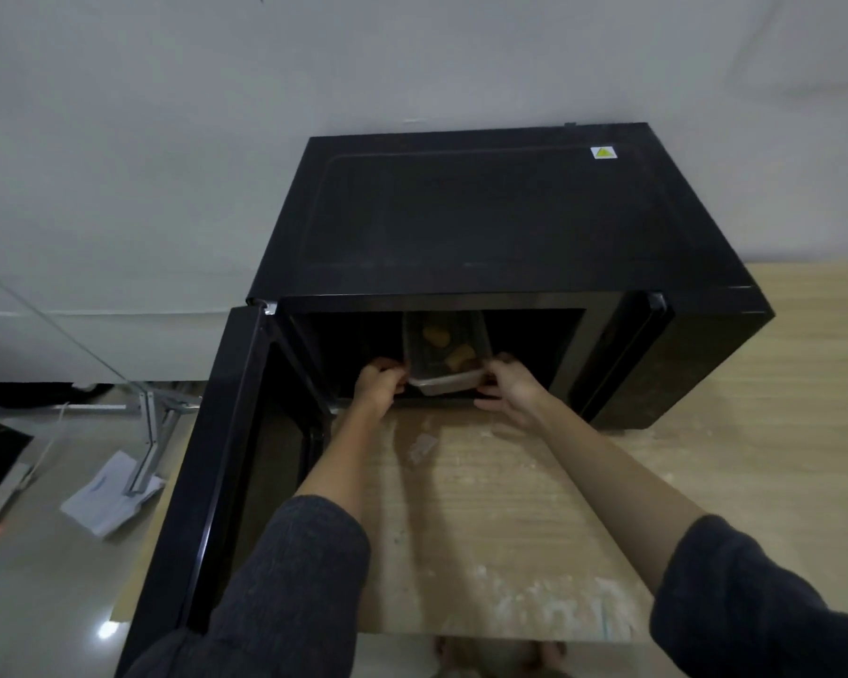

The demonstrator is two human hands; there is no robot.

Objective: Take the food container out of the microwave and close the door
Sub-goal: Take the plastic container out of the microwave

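Observation:
A black microwave (485, 212) stands on a wooden table, its door (216, 457) swung wide open to the left. Inside the dark cavity sits a clear rectangular food container (444, 349) with yellowish pieces of food in it. Its near end reaches the cavity's front opening. My left hand (380, 384) grips the container's left near corner. My right hand (510, 389) holds its right near corner. The far end of the container lies in shadow.
The light wooden table (510, 530) stretches in front of the microwave, with a small scrap (422, 447) lying on it. To the left, the floor holds metal desk legs (153, 433) and white papers (111, 491). A white wall rises behind.

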